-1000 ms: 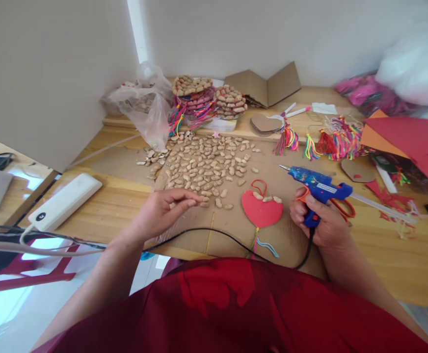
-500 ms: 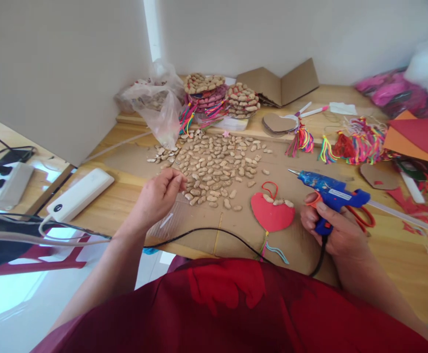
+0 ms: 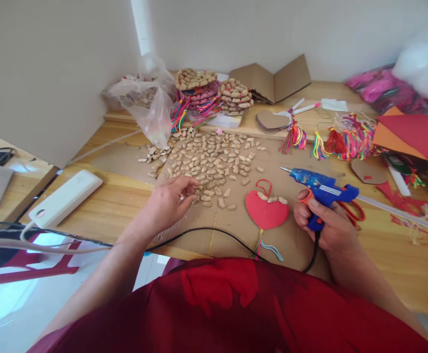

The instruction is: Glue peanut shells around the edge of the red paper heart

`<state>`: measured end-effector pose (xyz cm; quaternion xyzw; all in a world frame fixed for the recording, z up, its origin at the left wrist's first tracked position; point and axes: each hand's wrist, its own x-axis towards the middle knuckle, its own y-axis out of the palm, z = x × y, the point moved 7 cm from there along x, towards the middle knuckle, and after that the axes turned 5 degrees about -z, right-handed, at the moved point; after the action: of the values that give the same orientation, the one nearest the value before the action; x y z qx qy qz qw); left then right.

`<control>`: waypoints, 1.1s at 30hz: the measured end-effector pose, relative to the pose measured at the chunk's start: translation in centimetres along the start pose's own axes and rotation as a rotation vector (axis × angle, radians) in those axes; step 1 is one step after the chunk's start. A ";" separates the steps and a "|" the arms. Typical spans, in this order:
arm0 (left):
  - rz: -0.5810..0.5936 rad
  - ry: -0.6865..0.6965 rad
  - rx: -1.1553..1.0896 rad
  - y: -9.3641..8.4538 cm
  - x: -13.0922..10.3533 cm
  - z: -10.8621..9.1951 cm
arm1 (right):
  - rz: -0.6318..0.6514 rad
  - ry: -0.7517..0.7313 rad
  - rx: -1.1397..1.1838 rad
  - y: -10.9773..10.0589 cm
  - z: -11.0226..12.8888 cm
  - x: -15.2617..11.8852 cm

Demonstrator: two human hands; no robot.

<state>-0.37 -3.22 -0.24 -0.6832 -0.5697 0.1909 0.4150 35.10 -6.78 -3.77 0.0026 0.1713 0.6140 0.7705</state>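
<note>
My right hand (image 3: 332, 223) is wrapped round a blue hot glue gun (image 3: 319, 186), its nozzle pointing left and a glue stick out of its back. My left hand (image 3: 173, 201) hovers at the near-left edge of a spread of peanuts (image 3: 214, 157), thumb and fingers curved and apart; no object shows between them. Between my hands lies a red paper heart (image 3: 267, 211) with a few peanuts along its top edge. A red cord loop (image 3: 264, 186) rises from its top, and coloured strings (image 3: 271, 248) hang from its point.
Behind the peanuts stand stacked peanut-covered hearts (image 3: 197, 81) and a plastic bag (image 3: 144, 98). Colourful tassels (image 3: 352, 137) and cardboard hearts (image 3: 271, 121) lie to the right. A white power bank (image 3: 66, 198) rests at left. The black cable (image 3: 214, 229) crosses the cardboard before me.
My left hand has moved slightly right toward the peanuts, and its closed fingers have parted. My right hand still grips the glue gun. The whole view has shifted a little.
</note>
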 end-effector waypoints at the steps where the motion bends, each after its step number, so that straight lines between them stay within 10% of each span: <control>1: 0.007 0.059 0.021 0.5 0.1 -0.2 | 0.003 -0.003 0.002 0.0 0.0 0.0; 33: 0.007 0.264 0.041 2.2 0.5 -1.0 | 0.073 -0.004 -0.001 -0.5 -0.8 0.4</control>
<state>1.92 -3.14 -1.28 -0.6957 -0.5038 0.1125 0.4996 35.38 -6.67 -4.78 0.0099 0.1692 0.6418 0.7479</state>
